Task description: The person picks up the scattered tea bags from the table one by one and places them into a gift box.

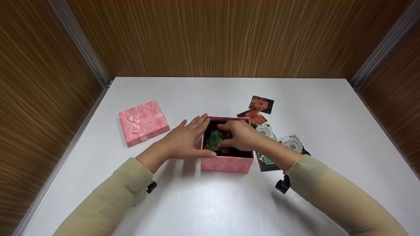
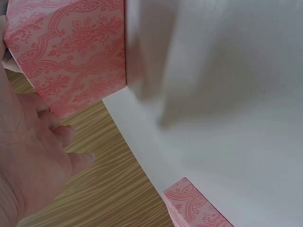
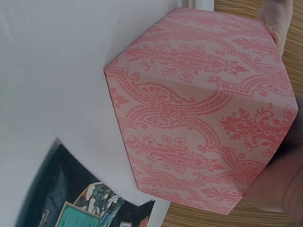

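The open pink box (image 1: 227, 164) stands on the white table, its dark inside facing up. My left hand (image 1: 185, 139) rests along the box's left side, fingers extended to the far left corner and thumb over the front rim. The right hand (image 1: 241, 135) reaches down into the box, with its thumb at a flat green printed piece (image 1: 214, 140) inside; I cannot tell whether it pinches it. In the left wrist view, the left palm and loosely bent fingers (image 2: 42, 137) lie beside the patterned box wall (image 2: 80, 52). The right wrist view shows the box's outer walls (image 3: 189, 113), hiding most of the right hand.
A pink lid with a bow (image 1: 144, 123) lies to the left. Right of the box are several flat printed pieces: two orange and black ones (image 1: 261, 104), pale ones (image 1: 291, 143), and a dark one with a teal label (image 3: 80, 215). Wooden panels (image 1: 210, 39) surround the table.
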A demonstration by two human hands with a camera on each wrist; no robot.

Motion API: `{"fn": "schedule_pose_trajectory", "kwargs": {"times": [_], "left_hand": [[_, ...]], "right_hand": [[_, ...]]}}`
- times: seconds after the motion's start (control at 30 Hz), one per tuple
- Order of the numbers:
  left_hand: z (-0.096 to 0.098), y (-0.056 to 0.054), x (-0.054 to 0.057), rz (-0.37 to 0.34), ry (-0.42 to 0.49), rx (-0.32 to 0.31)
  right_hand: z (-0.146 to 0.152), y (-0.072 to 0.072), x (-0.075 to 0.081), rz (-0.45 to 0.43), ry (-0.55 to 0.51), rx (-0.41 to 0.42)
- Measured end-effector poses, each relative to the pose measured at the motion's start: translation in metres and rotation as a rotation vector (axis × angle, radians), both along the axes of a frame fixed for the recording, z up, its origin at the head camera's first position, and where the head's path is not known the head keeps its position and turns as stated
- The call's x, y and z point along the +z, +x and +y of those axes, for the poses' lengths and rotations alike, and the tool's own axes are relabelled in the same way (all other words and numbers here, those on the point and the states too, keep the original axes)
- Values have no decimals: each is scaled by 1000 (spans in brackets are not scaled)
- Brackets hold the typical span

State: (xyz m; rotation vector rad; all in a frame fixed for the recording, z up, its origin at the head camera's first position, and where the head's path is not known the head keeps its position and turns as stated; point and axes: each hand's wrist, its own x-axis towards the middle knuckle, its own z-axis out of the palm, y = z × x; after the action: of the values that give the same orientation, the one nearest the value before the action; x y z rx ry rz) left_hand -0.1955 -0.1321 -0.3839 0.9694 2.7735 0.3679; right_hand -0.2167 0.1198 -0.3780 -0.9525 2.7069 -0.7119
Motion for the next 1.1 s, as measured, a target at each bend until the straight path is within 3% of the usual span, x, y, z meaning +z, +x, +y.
{"fn": "schedule_pose_trajectory", "kwargs": {"times": [0.37, 0.73, 0.9, 1.1], "left_hand": [[-1, 0, 1, -3, 12, 9], [0, -1, -1, -8, -2, 11], [1, 0, 0, -2, 0, 8], [1, 0, -1, 3, 4, 3]], "right_hand": [[-2, 2, -5, 66, 59, 4], [1, 2, -5, 60, -2, 15], [8, 3, 2, 75, -52, 18], [30, 4, 20, 89, -158, -42]]}}
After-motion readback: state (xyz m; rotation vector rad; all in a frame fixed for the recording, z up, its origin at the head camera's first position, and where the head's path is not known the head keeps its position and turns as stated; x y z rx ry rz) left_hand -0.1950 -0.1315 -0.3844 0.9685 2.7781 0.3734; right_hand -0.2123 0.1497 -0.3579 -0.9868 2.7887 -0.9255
